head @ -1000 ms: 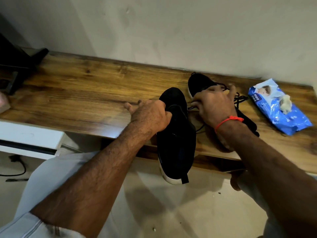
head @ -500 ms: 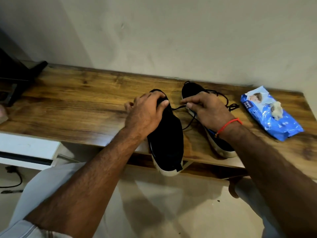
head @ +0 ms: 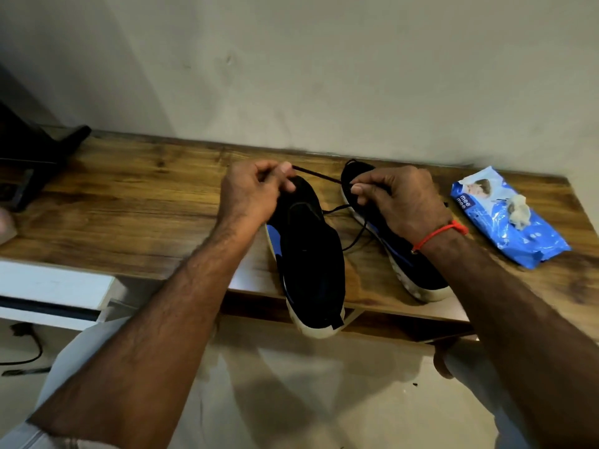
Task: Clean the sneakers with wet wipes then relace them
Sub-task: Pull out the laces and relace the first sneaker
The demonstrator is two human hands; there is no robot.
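Observation:
Two black sneakers with white soles lie on the wooden table point(head: 136, 202). The near sneaker point(head: 309, 260) points away from me, its heel over the table's front edge. Beside it on the right lies the second sneaker point(head: 405, 257), partly hidden by my right wrist. A black lace point(head: 319, 176) is stretched between my hands above the toes. My left hand point(head: 249, 192) pinches one end and my right hand point(head: 398, 196) pinches the other part; more lace trails loose between the shoes.
A blue wet-wipe pack point(head: 505, 218) with a wipe sticking out lies at the table's right end. A dark object point(head: 35, 157) stands at the far left by the wall. A white unit point(head: 55, 290) sits lower left, with a cable on the floor.
The left sneaker was set down on the table with its heel over the edge. My left hand left the shoe and took hold of the lace, which now stretches taut between both hands.

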